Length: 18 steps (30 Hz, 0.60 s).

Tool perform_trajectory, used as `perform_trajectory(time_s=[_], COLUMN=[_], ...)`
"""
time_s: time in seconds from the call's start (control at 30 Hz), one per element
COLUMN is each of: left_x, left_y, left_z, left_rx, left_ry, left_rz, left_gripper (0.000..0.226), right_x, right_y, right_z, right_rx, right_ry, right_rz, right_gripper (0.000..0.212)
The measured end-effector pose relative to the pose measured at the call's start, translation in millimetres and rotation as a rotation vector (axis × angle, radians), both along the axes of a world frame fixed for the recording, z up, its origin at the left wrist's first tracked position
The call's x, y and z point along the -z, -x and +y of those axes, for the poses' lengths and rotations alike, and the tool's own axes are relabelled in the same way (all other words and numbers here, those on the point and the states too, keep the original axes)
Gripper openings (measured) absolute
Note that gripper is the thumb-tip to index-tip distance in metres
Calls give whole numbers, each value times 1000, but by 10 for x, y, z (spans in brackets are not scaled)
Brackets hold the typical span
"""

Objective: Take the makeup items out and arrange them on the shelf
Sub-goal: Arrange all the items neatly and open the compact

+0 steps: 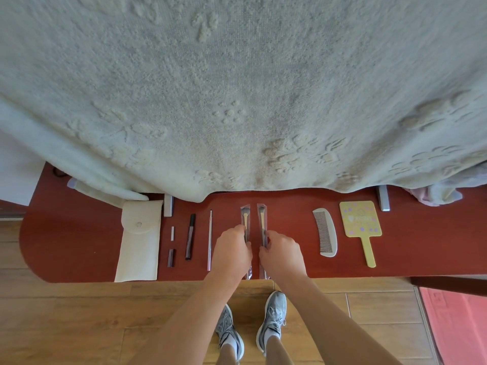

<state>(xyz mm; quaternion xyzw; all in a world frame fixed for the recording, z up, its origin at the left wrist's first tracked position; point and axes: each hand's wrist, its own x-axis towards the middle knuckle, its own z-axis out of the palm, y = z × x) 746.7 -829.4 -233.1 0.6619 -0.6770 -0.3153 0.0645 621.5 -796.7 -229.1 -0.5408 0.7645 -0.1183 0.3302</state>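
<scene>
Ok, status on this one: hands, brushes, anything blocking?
Left hand on left brush, right hand on right brush. Both brushes sleeved, flat on red shelf, side by side. Nothing blocking.

Bedroom — blanket-draped bed (237,88), wooden floor (79,325)

We see a smooth, reddish-brown wooden shelf (79,246), a matt cream cloth pouch (139,243), two brushes (262,222) in glossy clear plastic sleeves (slightly crinkled), a smooth plastic comb (325,233), and a nubbly tufted blanket (237,88).
</scene>
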Motion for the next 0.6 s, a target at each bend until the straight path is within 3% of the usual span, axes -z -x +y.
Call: perform_trajectory(time_s=[0.6], left_x=[-28], left_y=[21], left_z=[27], left_rx=[5], left_ry=[23], left_rz=[56], left_gripper=[37], right_x=[-26], right_y=[22], right_z=[3], right_rx=[-4], right_ry=[-9], right_rz=[-22], right_gripper=[21])
